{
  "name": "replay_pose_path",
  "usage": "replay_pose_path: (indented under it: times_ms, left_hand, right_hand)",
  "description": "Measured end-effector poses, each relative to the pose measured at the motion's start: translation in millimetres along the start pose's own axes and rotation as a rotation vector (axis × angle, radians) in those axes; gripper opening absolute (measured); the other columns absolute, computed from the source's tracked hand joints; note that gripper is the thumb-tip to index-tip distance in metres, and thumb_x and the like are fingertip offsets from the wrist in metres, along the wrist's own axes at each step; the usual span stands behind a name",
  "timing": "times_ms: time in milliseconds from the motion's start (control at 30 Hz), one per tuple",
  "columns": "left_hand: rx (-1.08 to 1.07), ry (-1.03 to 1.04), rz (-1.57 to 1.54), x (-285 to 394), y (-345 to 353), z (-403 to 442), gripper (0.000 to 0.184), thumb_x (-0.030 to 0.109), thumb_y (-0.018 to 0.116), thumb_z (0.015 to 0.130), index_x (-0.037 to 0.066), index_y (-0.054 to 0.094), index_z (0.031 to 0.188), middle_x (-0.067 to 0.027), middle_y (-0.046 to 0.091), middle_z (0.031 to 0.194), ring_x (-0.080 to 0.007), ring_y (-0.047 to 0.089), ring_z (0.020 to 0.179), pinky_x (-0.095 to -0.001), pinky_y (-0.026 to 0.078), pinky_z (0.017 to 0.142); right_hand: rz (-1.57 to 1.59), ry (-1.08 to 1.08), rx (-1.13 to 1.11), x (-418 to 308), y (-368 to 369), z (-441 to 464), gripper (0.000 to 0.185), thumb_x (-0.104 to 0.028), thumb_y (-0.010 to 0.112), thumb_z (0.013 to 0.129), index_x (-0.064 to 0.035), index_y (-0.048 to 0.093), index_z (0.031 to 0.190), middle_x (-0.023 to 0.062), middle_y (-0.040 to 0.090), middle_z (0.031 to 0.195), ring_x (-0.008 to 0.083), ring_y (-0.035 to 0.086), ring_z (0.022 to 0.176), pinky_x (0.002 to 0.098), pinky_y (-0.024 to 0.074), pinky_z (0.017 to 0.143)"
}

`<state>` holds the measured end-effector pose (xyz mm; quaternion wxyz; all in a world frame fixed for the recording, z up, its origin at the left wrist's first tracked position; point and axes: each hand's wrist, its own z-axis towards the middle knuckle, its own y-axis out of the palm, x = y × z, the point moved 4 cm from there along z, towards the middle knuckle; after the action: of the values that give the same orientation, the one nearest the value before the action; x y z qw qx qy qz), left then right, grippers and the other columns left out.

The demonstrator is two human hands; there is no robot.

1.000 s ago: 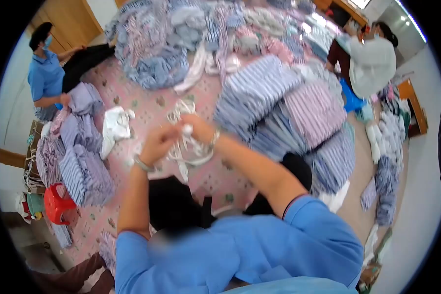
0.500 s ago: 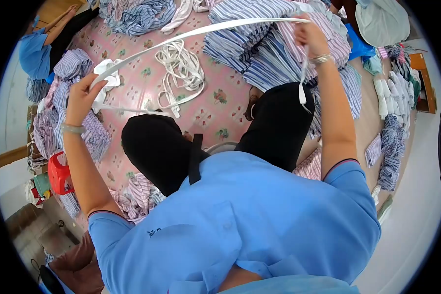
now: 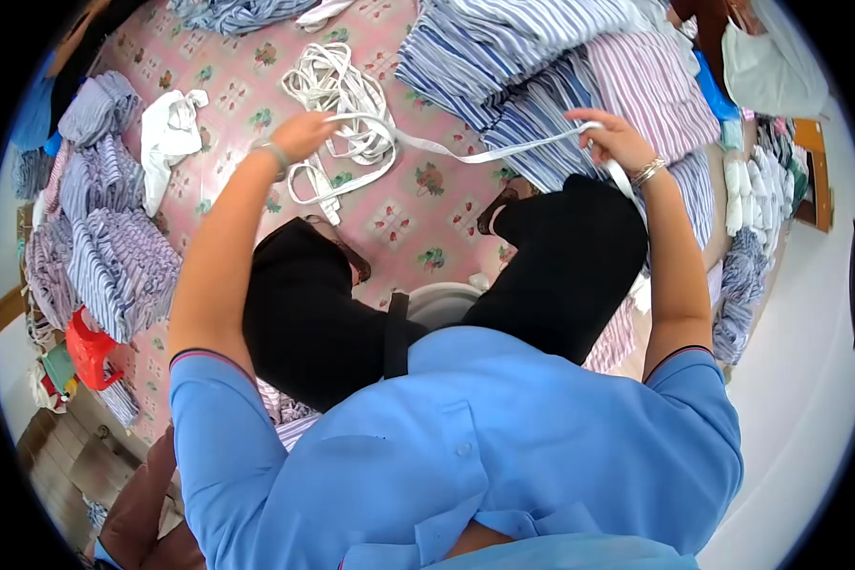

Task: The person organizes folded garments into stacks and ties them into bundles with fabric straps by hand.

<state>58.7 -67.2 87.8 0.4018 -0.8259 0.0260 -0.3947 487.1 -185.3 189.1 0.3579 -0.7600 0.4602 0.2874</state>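
White tape held slack
Left hand and right hand pinch it between fingers, apart, perhaps to prevent tangling.

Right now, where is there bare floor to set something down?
Bare pink floor lies between the white cloth and the heaped white tape, and between the two feet. Striped stacks crowd the right, folded piles the left.

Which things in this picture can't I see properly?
All in the head view:
White strap: its end beyond the right hand, lost beside the black trousers.
Pale round thing: mostly hidden by the trousers and blue shirt.
Mark on the shirt: too small to read.
Person at upper left: cut off by the dark edge.
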Motion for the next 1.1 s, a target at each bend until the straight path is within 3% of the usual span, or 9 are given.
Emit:
replay_pose_path:
  times_ms: [67,167,300,433,600,800,1033,1067,1100]
  left_hand:
    - [-0.111,0.223,0.25,0.2,28.3,35.1,0.031,0.015,0.036,0.09,0.01,0.056,0.112,-0.0179,0.059,0.091,-0.0328,0.057,0.085,-0.0392,0.045,0.081]
    - [-0.345,-0.085,0.031,-6.4,59.7,82.8,0.039,0.035,0.036,0.093,0.009,0.053,0.117,-0.0204,0.055,0.108,-0.0333,0.055,0.095,-0.0396,0.042,0.086]
    - [-0.216,0.16,0.101,-28.4,145.9,130.9,0.041,0.037,0.036,0.093,0.016,0.043,0.128,-0.0196,0.038,0.132,-0.0353,0.045,0.113,-0.0378,0.037,0.097]
    - [-0.442,0.197,0.453,-32.7,180.5,124.0,0.046,0.045,0.038,0.09,0.034,0.033,0.134,-0.0004,0.018,0.147,-0.0284,0.016,0.135,-0.0651,0.022,0.097]
    - [-0.707,0.058,0.703,-102.6,153.6,110.6,0.051,0.042,0.037,0.09,0.038,0.02,0.138,0.0075,0.001,0.149,-0.0216,0.006,0.137,-0.0706,0.011,0.097]
    - [-0.903,-0.393,0.904,-169.9,97.2,98.8,0.059,0.042,0.043,0.087,0.031,0.018,0.14,0.0053,0.006,0.149,-0.0236,0.006,0.137,-0.0732,0.01,0.095]
    - [-0.762,-0.854,0.972,-211.0,-15.5,9.0,0.046,0.042,0.035,0.09,0.026,0.038,0.133,-0.0017,0.031,0.141,-0.0277,0.02,0.134,-0.0727,0.009,0.096]
    - [-1.154,-0.538,1.201,-211.3,-21.0,-4.1,0.044,0.033,0.042,0.089,0.015,0.043,0.129,-0.0098,0.038,0.137,-0.0272,0.032,0.128,-0.0688,0.018,0.096]
    - [-1.149,-0.563,1.201,-210.2,-25.7,-21.5,0.044,0.033,0.042,0.089,0.015,0.043,0.129,-0.0098,0.038,0.137,-0.0272,0.032,0.128,-0.0688,0.018,0.096]
  right_hand:
    - [-0.178,0.084,-0.169,-3.9,19.9,35.6,0.034,-0.01,0.043,0.087,-0.01,0.056,0.118,-0.002,0.057,0.073,0.0015,0.047,0.045,0.0157,0.0407,0.041]
    - [-0.372,0.22,-0.323,-3.1,34.1,69.9,0.034,-0.004,0.044,0.083,-0.0127,0.062,0.112,0.0029,0.06,0.081,0.0037,0.046,0.044,0.0178,0.0418,0.042]
    - [-0.379,0.132,-0.417,1.8,44.3,81.1,0.037,0.001,0.044,0.079,-0.0103,0.064,0.107,0.007,0.059,0.098,0.01,0.054,0.066,0.0232,0.048,0.056]
    - [-0.244,0.203,-0.493,-3.8,46.0,74.6,0.04,0.006,0.043,0.073,-0.0063,0.061,0.107,0.0092,0.058,0.101,0.0168,0.056,0.077,0.0265,0.0477,0.07]
    - [-0.331,-0.018,-0.442,10.8,46.9,58.8,0.03,0.003,0.047,0.076,-0.0051,0.062,0.101,0.01,0.06,0.095,0.0207,0.058,0.084,0.0305,0.0457,0.077]
    - [-0.53,-0.083,-0.438,28.7,61.8,29.5,0.025,-0.025,0.058,0.08,-0.0071,0.063,0.096,0.0126,0.063,0.092,0.0295,0.059,0.088,0.0358,0.0451,0.078]
    - [-0.671,-0.143,-0.376,41.5,80.4,10.4,0.023,-0.014,0.057,0.079,-0.0066,0.06,0.101,0.0133,0.06,0.096,0.0309,0.057,0.089,0.038,0.0452,0.079]
    - [-0.658,-0.178,-0.361,45.2,85.0,9.0,0.024,-0.011,0.055,0.079,-0.0069,0.059,0.102,0.0127,0.06,0.095,0.0311,0.057,0.089,0.0392,0.0451,0.079]
    - [-0.659,-0.201,-0.363,47.9,89.4,8.4,0.024,-0.011,0.055,0.079,-0.0069,0.059,0.102,0.0127,0.06,0.095,0.0311,0.057,0.089,0.0392,0.0451,0.079]
